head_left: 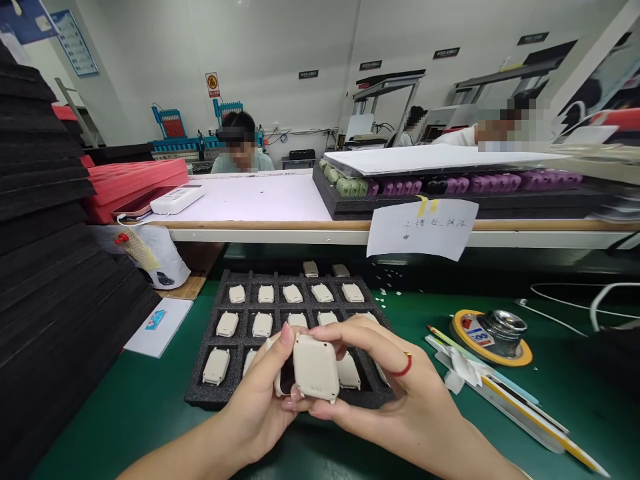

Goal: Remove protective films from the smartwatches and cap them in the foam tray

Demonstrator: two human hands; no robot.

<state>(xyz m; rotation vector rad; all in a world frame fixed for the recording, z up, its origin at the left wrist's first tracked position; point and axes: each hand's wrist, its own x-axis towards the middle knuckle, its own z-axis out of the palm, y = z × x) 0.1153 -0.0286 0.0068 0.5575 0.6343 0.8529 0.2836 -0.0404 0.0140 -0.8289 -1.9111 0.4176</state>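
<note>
Over the front of the tray, my right hand (395,393) is closed on a cream watch case (316,367), thumb below and fingers along its top edge. The flat face of that case is turned toward me, with small lettering near its bottom. My left hand (263,407) is closed around a second cream case (277,385), which is partly covered by the first and shows a dark area. The two cases overlap closely; whether they touch cannot be told. Under my hands lies a black foam tray (194,390) whose compartments hold similar cases, such as one at the front left (217,366).
Tall black foam sheets (45,280) stand at left, beside a white card (160,327). On the right of the green table are a yellow tape roll (467,337), pens and a white cable (555,313). A shelf (270,230) spans behind. A co-worker (240,143) sits beyond.
</note>
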